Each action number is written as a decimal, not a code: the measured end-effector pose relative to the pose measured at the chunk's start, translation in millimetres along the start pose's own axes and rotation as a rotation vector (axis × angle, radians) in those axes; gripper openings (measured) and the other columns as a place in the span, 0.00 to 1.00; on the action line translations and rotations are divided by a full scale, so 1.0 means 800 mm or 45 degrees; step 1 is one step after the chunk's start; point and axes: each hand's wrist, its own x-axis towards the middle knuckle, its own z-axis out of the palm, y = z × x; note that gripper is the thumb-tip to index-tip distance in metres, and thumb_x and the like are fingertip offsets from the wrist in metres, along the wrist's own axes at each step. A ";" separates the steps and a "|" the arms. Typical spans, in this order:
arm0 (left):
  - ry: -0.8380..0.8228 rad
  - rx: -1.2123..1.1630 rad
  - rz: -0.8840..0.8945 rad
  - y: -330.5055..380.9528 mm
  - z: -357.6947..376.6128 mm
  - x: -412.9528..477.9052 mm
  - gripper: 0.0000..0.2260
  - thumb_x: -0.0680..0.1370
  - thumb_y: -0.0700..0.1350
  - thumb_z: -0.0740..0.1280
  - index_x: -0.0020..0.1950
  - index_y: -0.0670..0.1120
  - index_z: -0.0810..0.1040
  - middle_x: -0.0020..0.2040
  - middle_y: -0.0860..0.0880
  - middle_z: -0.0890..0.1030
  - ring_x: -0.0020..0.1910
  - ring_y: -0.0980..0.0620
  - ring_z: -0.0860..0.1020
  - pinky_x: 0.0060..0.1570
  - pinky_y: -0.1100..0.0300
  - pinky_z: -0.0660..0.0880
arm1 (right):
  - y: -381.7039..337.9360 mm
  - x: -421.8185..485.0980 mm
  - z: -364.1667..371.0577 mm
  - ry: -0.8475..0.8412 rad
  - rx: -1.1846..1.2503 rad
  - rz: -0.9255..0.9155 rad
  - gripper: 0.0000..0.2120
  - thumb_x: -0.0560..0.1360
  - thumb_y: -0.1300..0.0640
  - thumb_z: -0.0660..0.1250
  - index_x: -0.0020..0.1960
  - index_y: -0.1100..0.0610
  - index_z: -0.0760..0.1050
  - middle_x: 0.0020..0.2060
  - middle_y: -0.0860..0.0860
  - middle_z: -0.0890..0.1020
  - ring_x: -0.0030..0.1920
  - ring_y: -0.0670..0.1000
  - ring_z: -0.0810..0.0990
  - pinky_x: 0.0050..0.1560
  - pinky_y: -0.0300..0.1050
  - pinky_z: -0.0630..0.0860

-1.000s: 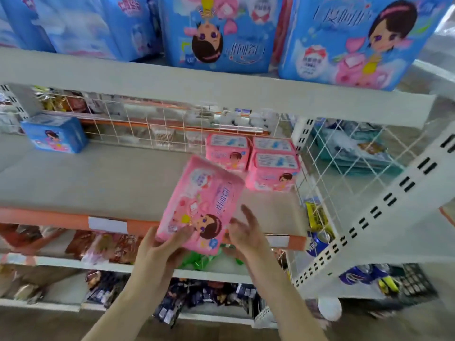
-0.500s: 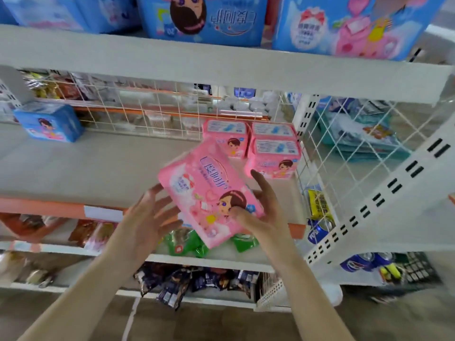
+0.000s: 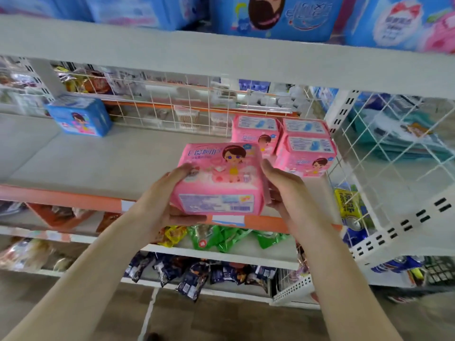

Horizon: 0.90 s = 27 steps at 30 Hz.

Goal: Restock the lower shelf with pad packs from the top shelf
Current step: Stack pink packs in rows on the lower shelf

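Grey lower shelf (image 3: 103, 166), pink pad packs (image 3: 283, 143), blue pack (image 3: 80, 116)

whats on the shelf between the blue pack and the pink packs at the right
Nothing: in the head view the grey shelf is bare between the blue pack and the pink packs. The held pack is nearer the front edge.

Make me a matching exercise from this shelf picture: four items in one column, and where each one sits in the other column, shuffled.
Items
1. held pink pack
2. blue pack
3. stacked pink packs
4. green bags

Places
A. back right of the lower shelf
B. one shelf further down
C. between the left hand and the right hand
D. back left of the lower shelf

Pairs: 1-C, 2-D, 3-A, 4-B
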 end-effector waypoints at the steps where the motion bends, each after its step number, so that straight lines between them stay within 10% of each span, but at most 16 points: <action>1: -0.004 0.024 -0.031 0.004 -0.007 0.001 0.17 0.74 0.59 0.71 0.56 0.51 0.78 0.47 0.42 0.87 0.43 0.36 0.85 0.36 0.45 0.83 | -0.002 0.002 0.010 0.009 -0.022 0.018 0.26 0.63 0.29 0.68 0.44 0.49 0.86 0.38 0.51 0.86 0.47 0.57 0.83 0.51 0.49 0.74; 11: 0.033 0.549 -0.061 0.053 -0.069 0.021 0.24 0.77 0.65 0.64 0.48 0.45 0.82 0.34 0.42 0.85 0.31 0.43 0.85 0.25 0.58 0.80 | -0.026 0.023 0.085 0.217 -0.115 0.133 0.18 0.76 0.35 0.63 0.45 0.48 0.82 0.36 0.47 0.86 0.51 0.56 0.84 0.63 0.57 0.74; 17: -0.079 0.626 0.231 0.072 -0.107 0.042 0.15 0.78 0.60 0.67 0.47 0.49 0.83 0.34 0.51 0.85 0.33 0.53 0.84 0.39 0.58 0.82 | -0.036 0.030 0.113 0.233 -0.038 -0.005 0.12 0.77 0.49 0.63 0.39 0.52 0.80 0.28 0.45 0.82 0.31 0.44 0.81 0.39 0.45 0.72; 20: -0.211 0.655 0.534 0.063 -0.131 0.051 0.06 0.79 0.49 0.69 0.56 0.56 0.80 0.36 0.63 0.83 0.37 0.67 0.79 0.37 0.72 0.76 | -0.031 0.030 0.129 0.213 0.051 -0.115 0.11 0.65 0.55 0.62 0.38 0.49 0.84 0.35 0.47 0.84 0.37 0.47 0.81 0.42 0.43 0.71; 27: -0.412 0.746 0.758 0.038 -0.173 0.068 0.14 0.71 0.61 0.71 0.56 0.67 0.77 0.51 0.65 0.84 0.48 0.65 0.82 0.44 0.72 0.74 | 0.007 0.009 0.165 0.137 -0.072 -0.391 0.31 0.70 0.54 0.68 0.73 0.47 0.70 0.51 0.62 0.82 0.45 0.51 0.82 0.55 0.43 0.73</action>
